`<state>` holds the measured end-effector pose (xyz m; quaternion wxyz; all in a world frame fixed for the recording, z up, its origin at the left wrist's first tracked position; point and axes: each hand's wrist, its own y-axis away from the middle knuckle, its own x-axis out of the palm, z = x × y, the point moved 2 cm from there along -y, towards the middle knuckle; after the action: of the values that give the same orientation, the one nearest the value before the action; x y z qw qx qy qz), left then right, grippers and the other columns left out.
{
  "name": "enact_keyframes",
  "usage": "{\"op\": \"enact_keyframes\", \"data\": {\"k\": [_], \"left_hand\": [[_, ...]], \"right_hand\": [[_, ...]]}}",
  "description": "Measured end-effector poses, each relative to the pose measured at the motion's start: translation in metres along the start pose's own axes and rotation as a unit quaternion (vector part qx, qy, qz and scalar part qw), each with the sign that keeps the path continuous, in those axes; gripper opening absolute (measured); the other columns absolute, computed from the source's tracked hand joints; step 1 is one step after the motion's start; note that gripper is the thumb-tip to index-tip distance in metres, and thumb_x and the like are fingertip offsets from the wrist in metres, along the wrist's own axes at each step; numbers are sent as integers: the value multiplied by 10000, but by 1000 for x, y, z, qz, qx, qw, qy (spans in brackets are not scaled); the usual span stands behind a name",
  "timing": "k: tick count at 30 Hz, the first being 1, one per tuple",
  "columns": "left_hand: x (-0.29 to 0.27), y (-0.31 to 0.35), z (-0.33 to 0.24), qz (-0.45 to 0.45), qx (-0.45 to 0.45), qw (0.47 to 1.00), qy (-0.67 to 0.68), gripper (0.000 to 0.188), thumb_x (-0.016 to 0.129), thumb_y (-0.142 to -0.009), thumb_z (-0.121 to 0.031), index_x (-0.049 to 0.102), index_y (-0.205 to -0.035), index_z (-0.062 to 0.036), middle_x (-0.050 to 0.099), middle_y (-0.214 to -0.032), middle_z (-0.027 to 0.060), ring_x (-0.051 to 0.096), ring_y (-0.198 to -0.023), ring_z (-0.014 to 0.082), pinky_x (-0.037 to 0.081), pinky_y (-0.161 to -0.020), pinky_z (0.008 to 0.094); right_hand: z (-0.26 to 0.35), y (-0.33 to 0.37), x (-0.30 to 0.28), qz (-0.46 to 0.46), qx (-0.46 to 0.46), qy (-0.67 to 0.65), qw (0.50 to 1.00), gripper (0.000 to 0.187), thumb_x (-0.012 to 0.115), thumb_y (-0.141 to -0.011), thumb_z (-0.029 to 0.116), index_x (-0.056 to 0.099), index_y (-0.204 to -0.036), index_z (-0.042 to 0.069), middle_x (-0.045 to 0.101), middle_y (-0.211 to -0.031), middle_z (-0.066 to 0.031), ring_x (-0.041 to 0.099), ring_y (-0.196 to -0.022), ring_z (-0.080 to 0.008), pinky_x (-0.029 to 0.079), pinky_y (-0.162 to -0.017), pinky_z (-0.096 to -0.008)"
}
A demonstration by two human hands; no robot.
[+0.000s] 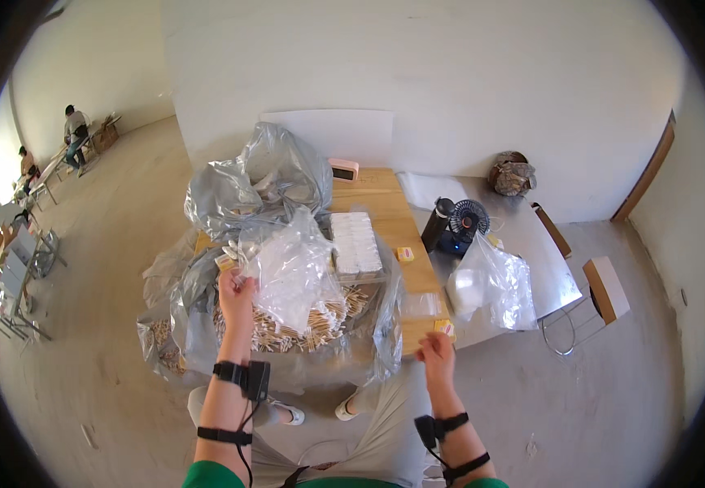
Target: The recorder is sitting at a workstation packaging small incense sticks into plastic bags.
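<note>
My left hand [236, 294] is raised over the table and grips the edge of a clear plastic bag [291, 272] that hangs open above a heap of small wooden sticks [303, 332]. My right hand [436, 354] is at the table's near right corner, fingers pinched on a small yellow packet [444, 327]. The stick heap lies inside a large clear plastic sheet [206, 309] spread over the wooden table [385, 199]. A clear box of white stacked pieces [355, 242] stands just behind the heap.
A big grey plastic bag [259, 183] bulges at the table's far left. To the right stand a black bottle [436, 224], a small black fan [468, 220], a clear bag holding white stuff [495, 285] and a chair [604, 289]. Two people sit at tables far left.
</note>
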<state>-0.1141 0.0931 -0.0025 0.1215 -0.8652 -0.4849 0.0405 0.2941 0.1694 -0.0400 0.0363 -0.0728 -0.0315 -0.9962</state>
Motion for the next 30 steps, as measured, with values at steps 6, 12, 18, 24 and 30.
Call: {"op": "enact_keyframes", "data": {"k": [6, 12, 18, 24, 30], "left_hand": [[-25, 73, -77, 88, -95, 959, 253, 327, 524, -835, 76, 436, -1124, -51, 547, -922, 51, 576, -836, 149, 508, -786, 303], [-66, 119, -90, 181, -164, 900, 361, 300, 559, -830, 50, 483, -1102, -52, 571, -972, 48, 586, -849, 154, 499, -790, 301], [-102, 143, -70, 311, -198, 870, 326, 309, 612, -808, 13, 519, -1099, -33, 581, -1031, 39, 574, -882, 141, 473, -808, 307], [-125, 153, -61, 419, -141, 889, -122, 383, 652, -805, -103, 496, -1143, -12, 572, -1070, 45, 549, -988, 153, 410, -899, 278], [-62, 144, -89, 278, -10, 959, 51, 442, 668, -797, -106, 454, -1175, -21, 566, -1039, 37, 551, -946, 138, 442, -834, 264]], "right_hand": [[-13, 7, 120, 206, 99, -69, 971, 302, 590, -887, 218, 458, -1101, 50, 575, -985, -92, 587, -914, -207, 488, -798, -343], [4, 41, 171, 296, 352, -258, 850, 428, 558, -891, 353, 447, -1149, 30, 511, -1141, -147, 525, -1008, -227, 437, -874, -370], [12, 23, 149, 214, 173, -369, 888, 142, 611, -847, 105, 537, -968, 94, 604, -880, -60, 608, -840, -190, 503, -735, -322], [69, 40, 131, 220, 84, -294, 926, 142, 581, -838, 0, 508, -929, 81, 608, -819, -47, 628, -742, -166, 493, -638, -277], [94, 81, 137, 263, -11, -138, 955, 158, 585, -841, 8, 506, -973, 48, 621, -806, -56, 624, -735, -144, 465, -647, -239]]}}
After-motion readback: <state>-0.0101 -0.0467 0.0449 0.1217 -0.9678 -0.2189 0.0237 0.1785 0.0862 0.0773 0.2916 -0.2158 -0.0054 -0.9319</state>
